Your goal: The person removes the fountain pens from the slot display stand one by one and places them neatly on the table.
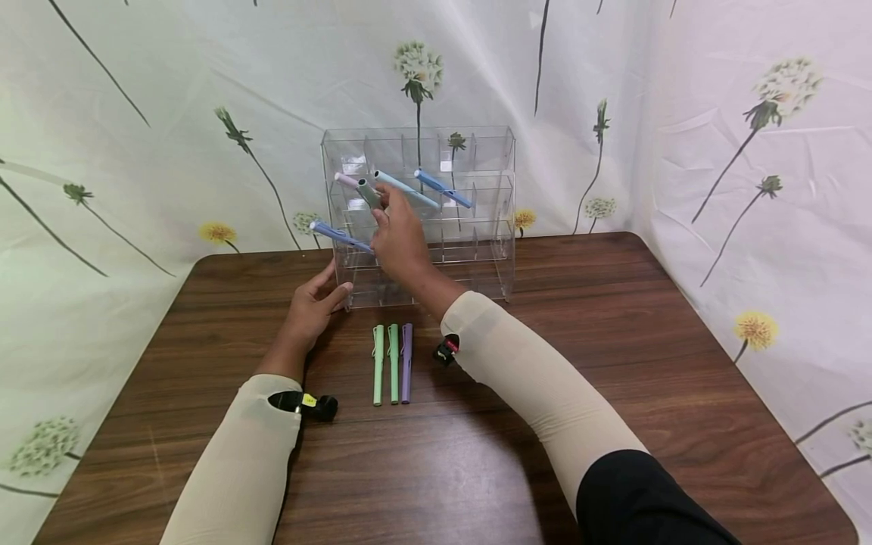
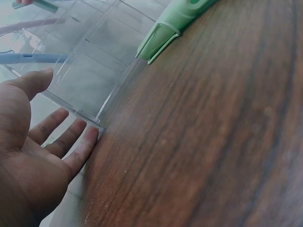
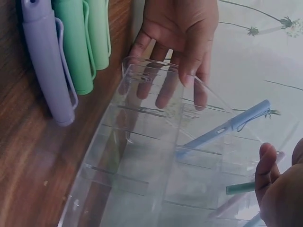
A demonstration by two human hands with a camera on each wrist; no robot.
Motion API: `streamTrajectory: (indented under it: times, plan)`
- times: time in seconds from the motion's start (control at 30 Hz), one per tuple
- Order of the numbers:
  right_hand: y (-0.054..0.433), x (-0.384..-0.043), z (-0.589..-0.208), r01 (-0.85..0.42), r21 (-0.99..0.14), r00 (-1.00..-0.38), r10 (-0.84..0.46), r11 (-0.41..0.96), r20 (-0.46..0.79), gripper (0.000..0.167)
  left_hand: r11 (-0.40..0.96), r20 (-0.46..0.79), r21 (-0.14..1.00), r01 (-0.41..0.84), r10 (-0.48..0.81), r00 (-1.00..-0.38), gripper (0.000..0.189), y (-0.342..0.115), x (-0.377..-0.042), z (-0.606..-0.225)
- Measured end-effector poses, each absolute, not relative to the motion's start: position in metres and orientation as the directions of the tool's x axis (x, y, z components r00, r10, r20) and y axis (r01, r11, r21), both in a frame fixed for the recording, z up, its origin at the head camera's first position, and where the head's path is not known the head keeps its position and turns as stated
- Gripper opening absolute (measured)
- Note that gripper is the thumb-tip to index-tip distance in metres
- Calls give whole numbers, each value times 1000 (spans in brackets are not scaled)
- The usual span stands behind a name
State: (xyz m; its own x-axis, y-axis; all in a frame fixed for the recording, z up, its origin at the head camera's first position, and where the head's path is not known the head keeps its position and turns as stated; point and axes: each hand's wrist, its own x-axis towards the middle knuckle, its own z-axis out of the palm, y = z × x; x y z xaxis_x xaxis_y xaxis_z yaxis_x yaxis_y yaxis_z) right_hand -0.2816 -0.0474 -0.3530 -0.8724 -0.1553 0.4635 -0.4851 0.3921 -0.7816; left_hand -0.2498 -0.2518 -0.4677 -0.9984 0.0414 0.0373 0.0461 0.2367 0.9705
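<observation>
A clear rack point(image 1: 490, 159) with many little slots stands at the back of the brown tabletop point(image 1: 613, 363). Some pens already poke out of its slots: a pink pen point(image 1: 346, 180), a pale blue pen point(image 1: 407, 189), and two blue pens point(image 1: 443, 188) point(image 1: 338, 235).

The right hand point(image 1: 397, 241) is up at the front of the rack. Its fingertips pinch a grey-green pen point(image 1: 369, 193) near the top left slots. The pen looks partly in a slot, but the hand hides how deep it goes.

The left hand point(image 1: 309, 309) is open. Its fingers are straight and press against the lower left corner of the rack, holding it steady. It holds nothing.

Three more pens lie side by side on the tabletop, just in front of the rack: two green pens point(image 1: 378, 365) point(image 1: 393, 363) and a purple pen point(image 1: 406, 362).

What could go wrong? The pens in the rack tilt and stick far out. The right hand is very close to them, so a bump from the hand or wrist could knock one loose. The blue pen on the left is nearest the wrist. A hard push on the grey-green pen could also tip the light rack back, unless the left hand keeps it still. If the pen misses its slot, it could slide out and fall.
</observation>
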Motion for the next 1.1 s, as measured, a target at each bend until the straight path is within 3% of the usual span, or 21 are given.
streamTrajectory:
  times: [0.43,0.77,1.1]
  plan:
    - [-38,-271,-340,-629,-672,-773,-217,392,596,57,265,27,963,35,34,-999,71,-254,-250,-467]
    - [-19,-248,-346,-693,-645,-720,-333,322,608,70,262,28,964,36,36,-999,72,-255,-249,-468]
    - [7,-232,-365,-537,-817,-816,-374,210,441,77,248,46,967,56,47,-998,71,-253,-249,-468]
